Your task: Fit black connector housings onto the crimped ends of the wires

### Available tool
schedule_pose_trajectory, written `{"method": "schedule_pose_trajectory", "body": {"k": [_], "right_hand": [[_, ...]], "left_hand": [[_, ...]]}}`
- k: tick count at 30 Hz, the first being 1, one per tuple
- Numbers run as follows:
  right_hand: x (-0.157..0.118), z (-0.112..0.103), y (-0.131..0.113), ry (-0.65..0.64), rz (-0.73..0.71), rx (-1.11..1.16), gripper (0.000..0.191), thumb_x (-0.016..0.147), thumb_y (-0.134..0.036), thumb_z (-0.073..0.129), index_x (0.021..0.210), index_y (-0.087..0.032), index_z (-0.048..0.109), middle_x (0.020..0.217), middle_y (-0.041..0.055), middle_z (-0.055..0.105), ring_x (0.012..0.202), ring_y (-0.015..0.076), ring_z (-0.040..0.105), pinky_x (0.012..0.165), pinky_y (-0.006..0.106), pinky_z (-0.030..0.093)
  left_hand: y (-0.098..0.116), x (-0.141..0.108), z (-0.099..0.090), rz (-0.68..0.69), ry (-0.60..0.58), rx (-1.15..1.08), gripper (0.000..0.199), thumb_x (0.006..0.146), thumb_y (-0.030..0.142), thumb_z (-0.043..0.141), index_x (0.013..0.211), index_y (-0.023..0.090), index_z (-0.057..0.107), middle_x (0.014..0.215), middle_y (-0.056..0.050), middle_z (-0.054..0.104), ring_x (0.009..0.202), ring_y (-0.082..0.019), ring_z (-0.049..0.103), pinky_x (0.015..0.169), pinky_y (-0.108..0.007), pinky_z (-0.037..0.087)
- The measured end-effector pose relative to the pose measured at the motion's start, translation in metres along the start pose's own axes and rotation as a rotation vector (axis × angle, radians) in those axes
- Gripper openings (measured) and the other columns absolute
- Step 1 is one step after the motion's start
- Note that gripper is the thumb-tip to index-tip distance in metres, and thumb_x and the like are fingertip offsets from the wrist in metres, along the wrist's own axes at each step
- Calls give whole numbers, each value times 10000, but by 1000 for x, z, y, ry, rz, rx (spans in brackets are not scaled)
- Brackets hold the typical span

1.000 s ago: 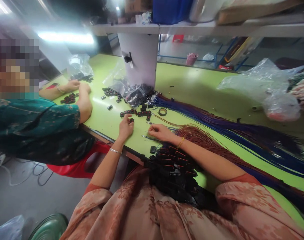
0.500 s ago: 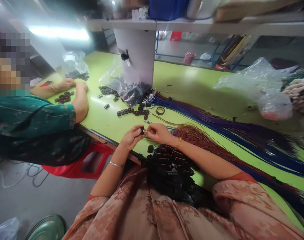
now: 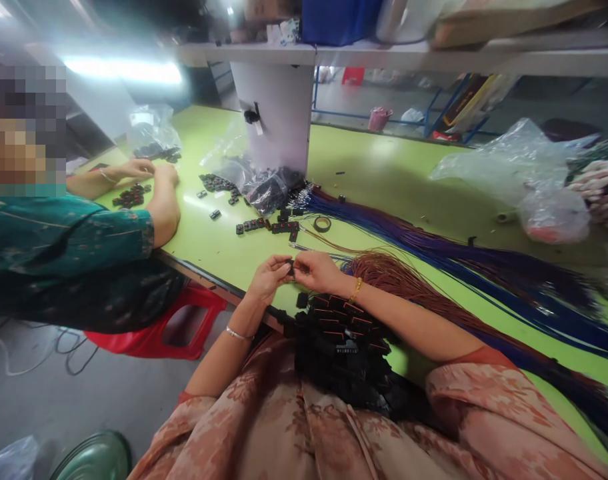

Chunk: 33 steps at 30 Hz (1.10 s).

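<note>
My left hand (image 3: 267, 281) is closed in a pinch on a small black connector housing (image 3: 291, 267), mostly covered by the fingers. Fingertips of my right hand (image 3: 318, 271) are pinched together against the other side of it; what lies between them is hidden. Close beside my right wrist lies a bundle of brown wires (image 3: 384, 273). Black housings (image 3: 329, 320) with orange lines are heaped at the table edge before my body. One single black piece (image 3: 302, 300) sits just below my hands. A row of black blocks with red marks (image 3: 285, 227) lies beyond them.
A roll of dark tape (image 3: 323, 224) lies near blue wires (image 3: 434, 257) on the green table (image 3: 374, 167). Clear plastic bags (image 3: 544, 180) rest at the right. A white post (image 3: 274, 113) stands behind. On the left, a co-worker's hands (image 3: 144, 170) are near small black parts.
My hands have drawn closer together at the black housing, which is now more covered by fingers. The whole view has shifted slightly.
</note>
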State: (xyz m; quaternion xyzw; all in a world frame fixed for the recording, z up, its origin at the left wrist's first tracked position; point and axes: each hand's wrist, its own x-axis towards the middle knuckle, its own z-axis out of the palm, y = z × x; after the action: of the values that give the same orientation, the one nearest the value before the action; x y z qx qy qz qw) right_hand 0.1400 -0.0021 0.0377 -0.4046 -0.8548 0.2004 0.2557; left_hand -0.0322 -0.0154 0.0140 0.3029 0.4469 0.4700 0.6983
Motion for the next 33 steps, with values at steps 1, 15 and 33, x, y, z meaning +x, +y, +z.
{"method": "schedule_pose_trajectory", "body": {"k": [1, 15, 33], "right_hand": [[0, 0, 1, -9, 7, 6, 89, 758, -202, 536, 685, -170, 576, 681, 35, 609, 622, 130, 463, 599, 240, 293], [8, -2, 20, -31, 210, -79, 179, 871, -232, 472, 847, -166, 636, 806, 57, 658, 699, 149, 524, 631, 250, 320], [18, -1, 29, 40, 254, -275, 151, 881, -215, 442, 898, -157, 580, 886, 113, 649, 764, 200, 541, 686, 296, 348]], "left_hand": [[-1, 0, 1, 10, 24, -4, 287, 660, 167, 794, 906, 124, 653, 780, -26, 675, 635, -82, 620, 648, -220, 529], [-7, -2, 2, 57, 137, 86, 296, 652, 189, 780, 898, 130, 626, 742, -20, 648, 663, -113, 627, 677, -282, 561], [-4, -2, 10, 91, 54, 26, 294, 683, 186, 752, 937, 142, 609, 800, -16, 628, 710, -115, 630, 735, -305, 543]]}}
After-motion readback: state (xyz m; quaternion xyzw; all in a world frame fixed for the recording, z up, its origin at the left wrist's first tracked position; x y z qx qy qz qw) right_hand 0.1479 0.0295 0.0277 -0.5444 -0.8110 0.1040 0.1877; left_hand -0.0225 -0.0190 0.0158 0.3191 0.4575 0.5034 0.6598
